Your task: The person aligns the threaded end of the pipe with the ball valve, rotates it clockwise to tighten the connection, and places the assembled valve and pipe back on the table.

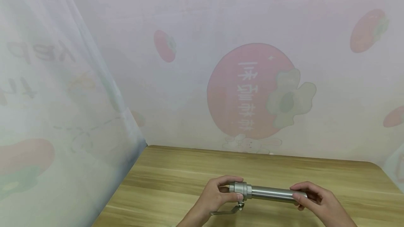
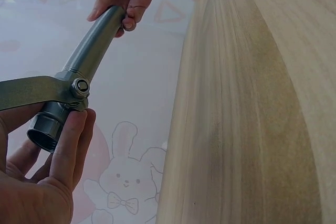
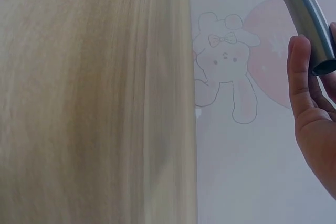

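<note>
Held level over the table in the head view is a steel ball valve joined end to end with a smooth metal pipe. My left hand grips the valve body between thumb and fingers. The valve's lever handle points back toward the left wrist, fixed by a nut seen in the left wrist view. At the pipe's far end, my right hand holds it with thumb and fingers. The pipe's open end shows in the right wrist view, as does the valve's threaded opening in the left wrist view.
A wood-grain table lies beneath both hands. Behind it hangs a pale cloth printed with fruit and rabbits, and another printed cloth closes off the left side.
</note>
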Demonstrator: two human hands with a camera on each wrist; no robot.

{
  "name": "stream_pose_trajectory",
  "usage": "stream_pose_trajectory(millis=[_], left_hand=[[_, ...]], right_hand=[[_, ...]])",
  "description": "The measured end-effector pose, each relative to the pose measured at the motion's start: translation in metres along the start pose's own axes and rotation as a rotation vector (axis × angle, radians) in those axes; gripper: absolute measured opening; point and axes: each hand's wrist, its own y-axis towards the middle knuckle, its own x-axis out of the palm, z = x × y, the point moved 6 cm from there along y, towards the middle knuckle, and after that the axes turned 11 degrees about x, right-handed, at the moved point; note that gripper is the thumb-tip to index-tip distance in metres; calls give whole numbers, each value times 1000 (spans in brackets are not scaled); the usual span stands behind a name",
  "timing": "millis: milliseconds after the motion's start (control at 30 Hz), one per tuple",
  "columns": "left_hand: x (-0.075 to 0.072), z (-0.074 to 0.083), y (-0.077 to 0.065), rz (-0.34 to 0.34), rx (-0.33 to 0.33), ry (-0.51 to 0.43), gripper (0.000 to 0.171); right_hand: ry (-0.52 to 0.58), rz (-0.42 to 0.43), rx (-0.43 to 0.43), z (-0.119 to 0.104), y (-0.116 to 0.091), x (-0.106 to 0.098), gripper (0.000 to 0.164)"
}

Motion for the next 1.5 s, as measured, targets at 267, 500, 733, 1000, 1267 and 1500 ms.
stream_pose_trajectory(millis=[267, 500, 733, 1000, 1267, 1500], left_hand=[[0, 1, -1, -9, -2, 2, 42], [1, 3, -2, -10, -8, 0, 42], [3, 4, -3, -24, -3, -9, 44], [3, 4, -4, -27, 0, -8, 42], [3, 2, -3, -28, -1, -8, 41], [1, 1, -2, -8, -11, -13, 43]], right_hand=[[22, 3, 34, 2, 1, 1, 25], [40, 12, 16, 2, 0, 2, 22], [50, 29, 66, 4, 0, 2, 23], [34, 31, 48, 3, -1, 2, 21], [77, 33, -29, 1, -2, 1, 14], [71, -49, -146, -3, -4, 2, 23]])
